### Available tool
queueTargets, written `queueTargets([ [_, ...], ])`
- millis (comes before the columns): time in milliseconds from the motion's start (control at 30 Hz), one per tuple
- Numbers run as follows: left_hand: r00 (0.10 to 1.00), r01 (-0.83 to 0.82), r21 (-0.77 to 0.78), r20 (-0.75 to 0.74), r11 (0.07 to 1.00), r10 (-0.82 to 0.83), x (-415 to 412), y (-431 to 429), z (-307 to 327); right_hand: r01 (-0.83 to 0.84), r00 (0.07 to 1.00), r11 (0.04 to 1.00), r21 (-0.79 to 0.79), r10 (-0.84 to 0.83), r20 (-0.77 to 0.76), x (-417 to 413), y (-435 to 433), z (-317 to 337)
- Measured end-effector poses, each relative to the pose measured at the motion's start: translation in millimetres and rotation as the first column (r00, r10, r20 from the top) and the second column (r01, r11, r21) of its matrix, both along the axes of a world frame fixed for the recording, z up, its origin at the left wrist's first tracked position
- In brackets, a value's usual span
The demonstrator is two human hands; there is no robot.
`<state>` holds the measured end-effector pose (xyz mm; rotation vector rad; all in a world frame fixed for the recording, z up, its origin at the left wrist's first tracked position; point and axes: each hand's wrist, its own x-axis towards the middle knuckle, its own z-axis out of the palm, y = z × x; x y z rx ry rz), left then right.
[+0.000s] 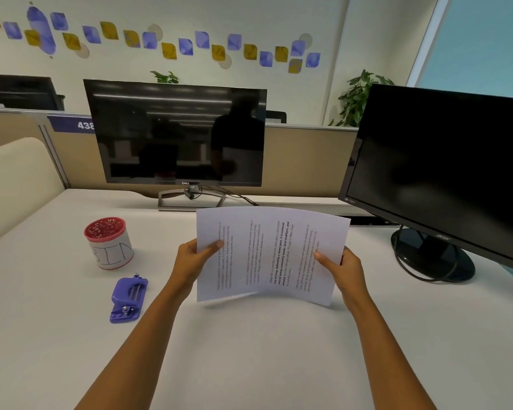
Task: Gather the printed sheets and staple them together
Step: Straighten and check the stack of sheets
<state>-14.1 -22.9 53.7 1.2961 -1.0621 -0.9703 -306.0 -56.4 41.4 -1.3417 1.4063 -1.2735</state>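
Both hands hold the printed sheets above the white desk, text running sideways. My left hand pinches the left edge, thumb on top of the page. My right hand pinches the right edge the same way. The sheets overlap unevenly: one page sticks out to the left and another to the right, and the stack bows upward in the middle. A purple stapler lies on the desk to the left of my left forearm, apart from the hands.
A red-rimmed cup marked "BIN" stands behind the stapler. A Dell monitor stands at the back centre, a second black monitor with a round base and cables at the right. A beige partition lines the back.
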Motion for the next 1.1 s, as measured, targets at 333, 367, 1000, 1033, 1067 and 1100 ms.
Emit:
queueTargets([
  [333,0.844,-0.095,0.025,-0.528,0.995,0.094,-29.8,6.6,1.0,-0.002,0.786,0.946,0.325,-0.200,0.586,31.8,6.7,-0.3],
  [367,0.821,-0.086,0.024,-0.565,0.996,0.085,-36.5,8.2,0.5,-0.108,0.738,0.933,0.342,-0.155,0.656,40.8,10.6,-0.2],
  [1000,0.925,0.301,0.204,-0.300,0.931,-0.234,7.5,2.6,17.0,-0.444,0.802,0.878,0.178,0.301,0.515,13.6,-3.9,44.5],
  [1033,0.919,0.331,0.199,-0.290,0.923,-0.267,5.5,1.2,18.3,-0.466,0.806,0.865,0.189,0.327,0.493,13.2,-4.3,46.4],
  [1067,0.914,0.347,0.187,-0.287,0.919,-0.287,2.4,0.0,19.0,-0.477,0.814,0.856,0.198,0.346,0.467,13.5,-4.7,47.7],
  [1100,0.911,0.346,0.168,-0.294,0.923,-0.289,-1.4,-0.9,19.4,-0.482,0.823,0.852,0.206,0.358,0.441,14.8,-5.1,48.8],
])
